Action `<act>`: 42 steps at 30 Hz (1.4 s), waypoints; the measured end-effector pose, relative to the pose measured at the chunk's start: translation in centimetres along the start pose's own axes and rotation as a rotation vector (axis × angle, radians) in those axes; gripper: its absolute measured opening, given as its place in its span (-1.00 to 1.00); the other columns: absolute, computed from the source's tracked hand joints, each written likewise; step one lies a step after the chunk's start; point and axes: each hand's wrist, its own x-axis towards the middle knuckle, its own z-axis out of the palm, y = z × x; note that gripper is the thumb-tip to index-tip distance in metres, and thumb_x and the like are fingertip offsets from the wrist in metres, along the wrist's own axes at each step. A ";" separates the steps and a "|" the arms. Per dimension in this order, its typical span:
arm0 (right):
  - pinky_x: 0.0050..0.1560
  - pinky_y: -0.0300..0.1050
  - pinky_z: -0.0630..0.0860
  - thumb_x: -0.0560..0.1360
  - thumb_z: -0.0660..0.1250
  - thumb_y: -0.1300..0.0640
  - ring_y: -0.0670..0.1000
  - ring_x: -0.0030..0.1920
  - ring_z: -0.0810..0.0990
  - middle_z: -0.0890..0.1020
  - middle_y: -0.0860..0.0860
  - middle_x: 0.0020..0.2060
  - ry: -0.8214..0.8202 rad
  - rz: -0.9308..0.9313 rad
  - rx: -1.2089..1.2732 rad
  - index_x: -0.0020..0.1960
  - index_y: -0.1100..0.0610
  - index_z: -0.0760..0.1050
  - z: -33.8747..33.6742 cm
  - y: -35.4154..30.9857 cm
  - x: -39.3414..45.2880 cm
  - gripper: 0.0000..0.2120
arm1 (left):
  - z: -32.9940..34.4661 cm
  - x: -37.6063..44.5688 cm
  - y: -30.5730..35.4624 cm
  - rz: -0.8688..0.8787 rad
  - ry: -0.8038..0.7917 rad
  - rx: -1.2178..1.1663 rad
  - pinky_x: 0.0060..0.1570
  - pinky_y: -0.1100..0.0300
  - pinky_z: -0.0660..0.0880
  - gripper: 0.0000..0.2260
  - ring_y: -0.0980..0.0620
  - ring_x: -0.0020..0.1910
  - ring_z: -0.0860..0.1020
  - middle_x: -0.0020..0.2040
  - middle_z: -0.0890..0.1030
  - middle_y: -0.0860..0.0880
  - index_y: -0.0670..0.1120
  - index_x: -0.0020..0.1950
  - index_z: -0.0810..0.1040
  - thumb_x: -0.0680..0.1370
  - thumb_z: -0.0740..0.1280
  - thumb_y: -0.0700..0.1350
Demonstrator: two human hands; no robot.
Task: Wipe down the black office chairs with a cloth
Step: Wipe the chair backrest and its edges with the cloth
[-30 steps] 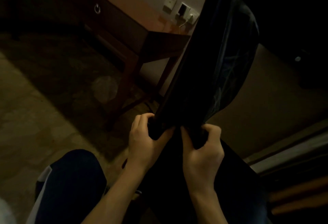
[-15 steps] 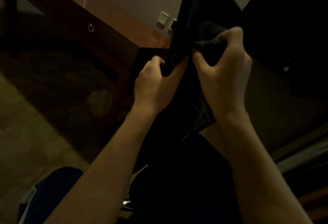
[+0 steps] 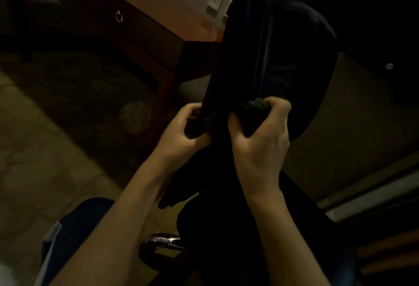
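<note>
Head view: the black padded office chair back (image 3: 283, 54) rises just beyond both hands. The right hand (image 3: 260, 140) pinches a soft, dark green cloth (image 3: 251, 105) bunched against the back's lower edge; the left hand (image 3: 183, 127) curls round that edge. The cloth looks light and limp, best held bunched; the chair looks stiff, best steadied at its edge.

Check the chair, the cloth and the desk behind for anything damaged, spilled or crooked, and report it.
Nothing stands out. Both hands, left hand and right hand, grip a dark cloth wrapped round the black chair back. The wooden desk behind looks intact; the dim light hides fine marks.
</note>
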 end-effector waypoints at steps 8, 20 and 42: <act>-0.15 -0.22 0.52 0.48 0.44 0.07 -0.17 -0.08 0.46 0.43 -0.10 -0.01 -0.022 0.202 0.047 0.17 0.05 0.28 2.8 3.1 -7.8 -0.60 | 0.0 -3.0 -3.5 -0.098 -0.018 0.105 0.13 0.32 0.47 -0.40 0.29 0.27 0.45 0.34 0.42 0.17 0.30 0.33 0.33 0.37 0.52 0.21; -0.16 -0.31 0.39 0.41 0.52 0.09 -0.18 -0.07 0.43 0.36 -0.19 -0.04 -0.078 0.603 0.038 0.18 0.03 0.24 7.0 3.7 -13.2 -0.47 | 0.2 -5.3 -5.5 -0.099 0.007 0.126 0.16 0.44 0.41 -0.34 0.41 0.34 0.34 0.41 0.31 0.31 0.41 0.40 0.16 0.43 0.45 0.10; -0.09 -0.39 0.47 0.40 0.54 0.18 -0.18 -0.08 0.60 0.58 -0.15 -0.10 -0.178 0.625 0.225 -0.08 -0.14 0.48 6.9 3.9 -15.8 -0.69 | 2.1 -7.6 -1.3 0.115 0.403 0.292 0.08 0.32 0.46 -0.48 0.07 0.16 0.52 0.14 0.50 0.11 -0.02 0.39 0.41 0.52 0.32 0.22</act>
